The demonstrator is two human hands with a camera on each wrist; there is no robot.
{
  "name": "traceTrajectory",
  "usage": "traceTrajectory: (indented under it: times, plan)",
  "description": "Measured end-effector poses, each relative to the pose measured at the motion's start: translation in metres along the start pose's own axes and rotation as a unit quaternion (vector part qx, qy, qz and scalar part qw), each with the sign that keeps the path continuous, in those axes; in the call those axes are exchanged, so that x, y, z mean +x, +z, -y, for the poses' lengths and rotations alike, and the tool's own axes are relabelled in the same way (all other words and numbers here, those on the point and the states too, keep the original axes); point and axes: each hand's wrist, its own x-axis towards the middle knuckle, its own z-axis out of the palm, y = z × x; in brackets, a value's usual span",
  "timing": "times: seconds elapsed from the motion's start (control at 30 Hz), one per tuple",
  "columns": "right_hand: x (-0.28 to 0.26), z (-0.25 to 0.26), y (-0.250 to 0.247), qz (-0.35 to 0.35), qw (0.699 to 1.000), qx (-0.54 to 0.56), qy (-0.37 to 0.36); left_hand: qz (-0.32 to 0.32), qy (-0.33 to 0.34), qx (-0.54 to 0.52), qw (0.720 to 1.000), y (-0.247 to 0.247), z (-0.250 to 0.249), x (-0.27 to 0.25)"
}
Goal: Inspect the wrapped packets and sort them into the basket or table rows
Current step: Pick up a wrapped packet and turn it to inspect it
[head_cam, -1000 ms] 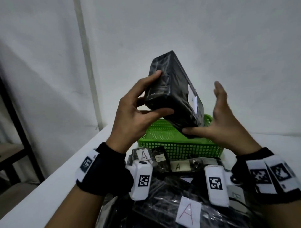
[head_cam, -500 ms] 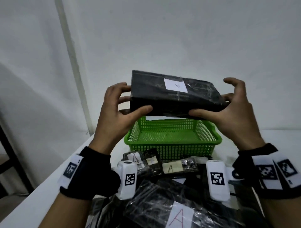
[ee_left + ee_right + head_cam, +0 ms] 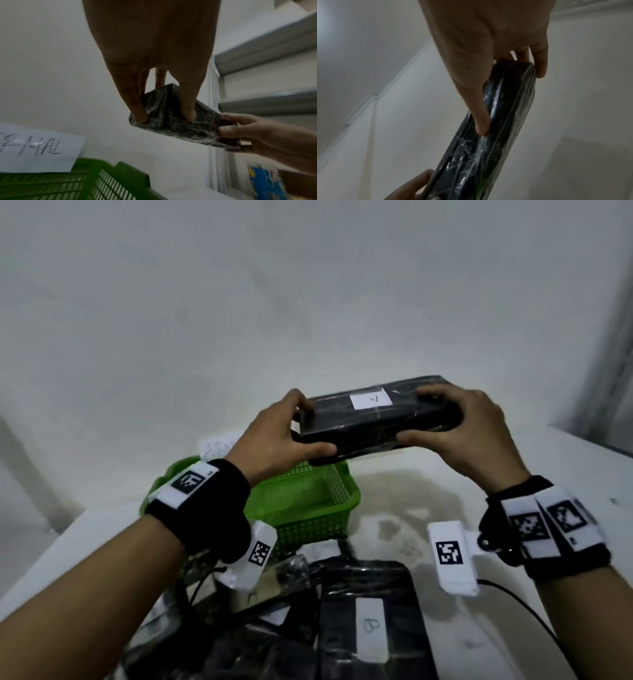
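A black film-wrapped packet (image 3: 370,419) with a white label on top is held level in the air, over and to the right of the green basket (image 3: 308,508). My left hand (image 3: 284,436) grips its left end, thumb on the near side and fingers over the top. My right hand (image 3: 455,422) grips the right end the same way. In the left wrist view the packet (image 3: 173,121) sits between my fingers, above the basket (image 3: 106,180). The right wrist view shows the packet (image 3: 496,128) edge-on under my thumb.
More black wrapped packets lie in a pile at the table's near edge, one (image 3: 370,621) labelled B. A paper sign (image 3: 34,147) reading "...RMAL" stands behind the basket. Metal shelving (image 3: 264,67) rises at the right. The white table (image 3: 513,467) stretches to the right of the basket.
The packet was turned from steeply tilted to level, label up, then carried down and to the right of the basket. My view swung right and down.
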Motion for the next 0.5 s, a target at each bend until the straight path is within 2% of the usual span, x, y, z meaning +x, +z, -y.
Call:
traceTrajectory:
  times: [0.1,0.17,0.27,0.5]
  plan:
    - [0.015,-0.034,-0.001,-0.002,0.998,0.010,0.058,0.078,-0.002,0.090,0.993,0.024,-0.008,0.036]
    - [0.032,-0.057,-0.003,0.012,0.995,0.024,0.092,0.132,0.009,0.177,0.975,0.039,-0.010,0.063]
    - [0.055,-0.085,0.001,0.053,0.987,0.049,0.143,0.194,-0.009,0.264,0.945,0.056,-0.010,0.099]
    - [0.087,-0.154,0.028,0.087,0.966,0.083,0.229,0.299,-0.050,0.294,0.907,0.104,-0.004,0.164]
